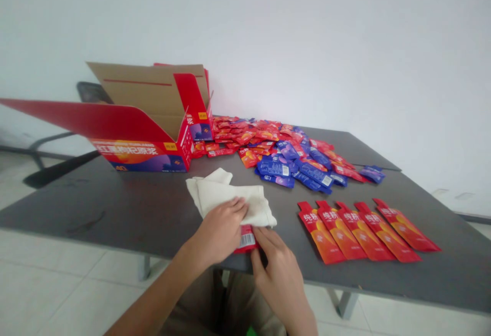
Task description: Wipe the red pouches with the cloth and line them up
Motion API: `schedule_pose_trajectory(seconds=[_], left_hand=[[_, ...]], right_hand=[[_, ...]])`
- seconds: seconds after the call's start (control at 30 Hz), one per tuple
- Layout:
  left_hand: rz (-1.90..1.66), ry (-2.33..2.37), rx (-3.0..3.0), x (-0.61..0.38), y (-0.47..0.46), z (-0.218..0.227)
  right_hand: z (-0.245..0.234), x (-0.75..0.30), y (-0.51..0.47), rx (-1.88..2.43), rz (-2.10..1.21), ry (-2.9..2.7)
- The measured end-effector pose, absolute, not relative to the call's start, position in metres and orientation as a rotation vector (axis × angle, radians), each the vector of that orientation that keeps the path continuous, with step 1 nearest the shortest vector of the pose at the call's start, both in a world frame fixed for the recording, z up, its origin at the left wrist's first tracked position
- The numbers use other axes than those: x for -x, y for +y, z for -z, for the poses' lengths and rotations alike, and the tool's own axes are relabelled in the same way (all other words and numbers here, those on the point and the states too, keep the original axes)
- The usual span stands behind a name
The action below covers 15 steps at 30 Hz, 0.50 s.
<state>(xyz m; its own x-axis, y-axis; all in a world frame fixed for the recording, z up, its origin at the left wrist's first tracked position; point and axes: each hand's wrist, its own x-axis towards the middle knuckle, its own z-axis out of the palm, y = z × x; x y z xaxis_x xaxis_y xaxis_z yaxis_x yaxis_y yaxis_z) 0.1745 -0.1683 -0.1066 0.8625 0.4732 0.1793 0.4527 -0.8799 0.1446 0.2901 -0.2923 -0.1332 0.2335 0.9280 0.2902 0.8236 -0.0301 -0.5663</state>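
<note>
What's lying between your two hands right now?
In the head view, a red sachet with a white label lies between your left hand and right hand, its upper end tucked under the white cloth.

The open carton [141,154] was bright red, with an orange-and-purple printed panel and plain tan cardboard inside. Right of it lay red-and-orange sachets [368,231] with pale lettering, and glossy blue-purple sachets [274,169] with white labels. A cream cloth [226,198] showed soft creases on the dark grey tabletop [115,208].
</note>
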Motion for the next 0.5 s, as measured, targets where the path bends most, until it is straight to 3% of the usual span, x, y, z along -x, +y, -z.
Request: schedule_pose_trajectory(seconds=[0.13,0.37,0.5], left_hand=[[-0.333,0.688,-2.921,-0.157,-0.198,0.110],[-0.330,0.868,-2.912,-0.185,-0.156,0.108],[-0.328,0.747,-2.926,-0.174,-0.170,0.109]], right_hand=[[0.131,-0.288,-0.293,1.919,-0.259,-1.562],[0.137,-0.292,-0.291,1.838,-0.179,-1.647],[0.134,-0.290,-0.292,1.857,-0.218,-1.602]])
